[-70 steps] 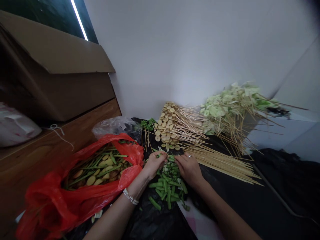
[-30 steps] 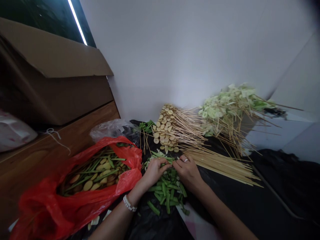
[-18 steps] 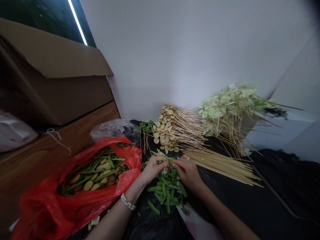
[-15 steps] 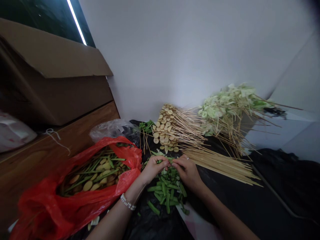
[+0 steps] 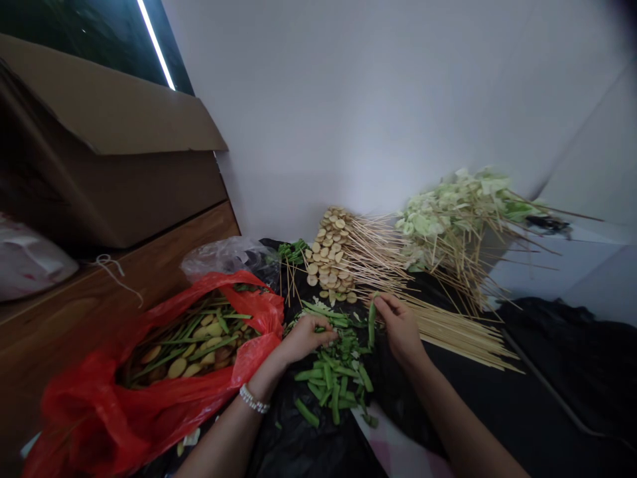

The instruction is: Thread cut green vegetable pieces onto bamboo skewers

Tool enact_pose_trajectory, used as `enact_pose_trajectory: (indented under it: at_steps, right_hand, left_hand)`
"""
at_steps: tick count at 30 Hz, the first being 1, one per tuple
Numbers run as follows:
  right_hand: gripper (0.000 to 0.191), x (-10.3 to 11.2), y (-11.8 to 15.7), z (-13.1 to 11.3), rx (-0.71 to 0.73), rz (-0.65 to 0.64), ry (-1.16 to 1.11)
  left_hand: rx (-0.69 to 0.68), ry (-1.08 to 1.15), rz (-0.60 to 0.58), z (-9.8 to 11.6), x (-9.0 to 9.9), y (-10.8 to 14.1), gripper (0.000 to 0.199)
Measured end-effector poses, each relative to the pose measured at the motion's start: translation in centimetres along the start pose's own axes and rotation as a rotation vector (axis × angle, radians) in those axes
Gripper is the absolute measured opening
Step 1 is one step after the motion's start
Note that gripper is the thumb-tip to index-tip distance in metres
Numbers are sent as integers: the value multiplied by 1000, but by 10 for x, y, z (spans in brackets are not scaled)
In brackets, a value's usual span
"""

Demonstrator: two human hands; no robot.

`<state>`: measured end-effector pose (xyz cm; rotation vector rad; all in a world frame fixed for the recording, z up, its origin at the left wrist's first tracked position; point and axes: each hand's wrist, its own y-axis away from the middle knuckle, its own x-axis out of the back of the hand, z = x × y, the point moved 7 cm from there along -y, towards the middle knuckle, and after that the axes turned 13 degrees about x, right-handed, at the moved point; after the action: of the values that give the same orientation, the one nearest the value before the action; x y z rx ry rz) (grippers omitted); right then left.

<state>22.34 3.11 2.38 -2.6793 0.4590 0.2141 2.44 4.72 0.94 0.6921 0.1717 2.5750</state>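
Pinching a green vegetable piece [image 5: 371,326] near one end between thumb and fingers of the right hand [image 5: 398,325], just right of a loose heap of chopped green pieces [image 5: 331,385]; curling the left hand [image 5: 306,337] at the upper left of that heap, thumb close to the fingertips; cannot tell whether pinching anything there; wearing a beaded bracelet [image 5: 253,399] on the left wrist; seeing black plastic [image 5: 303,446] beneath the heap.

Finding, left of the left hand, an open red plastic bag [image 5: 99,405], wide-mouthed and slumped, filled with pale yellow round slices and long thin green strips mixed together; noticing behind it a crumpled clear plastic bag [image 5: 212,257], too murky to read inside.

Looking farther back, passing from left to right: a few skewered greens [image 5: 293,252]; a stack of skewered round slices [image 5: 328,245]; pale green leaves on skewers [image 5: 442,209], piled against the wall; nearer, a spread of bare skewers [image 5: 462,337].

Ending at far left with a cardboard box [image 5: 149,192], flap folded outward, contents hidden, near a white string [image 5: 119,277].
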Motion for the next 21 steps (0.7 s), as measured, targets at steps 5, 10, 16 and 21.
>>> enact_pose_trajectory:
  at_steps: [5, 10, 16, 21]
  right_hand:
    - [31, 9, -6, -4, 31, 54, -49]
    - [30, -9, 1, -6, 11, -49, -64]
    - [29, -35, 18, 1, 25, -210, -25]
    - [20, -41, 24, -21, 412, -385, 410]
  left_hand:
    - [0, -126, 48, -10, 4, -3, 24]
    - [-20, 41, 139, -4, 11, -3, 40]
    - [-85, 185, 91, 7, 4, -1, 38]
    - [-152, 72, 133, 12, 2, 2, 23]
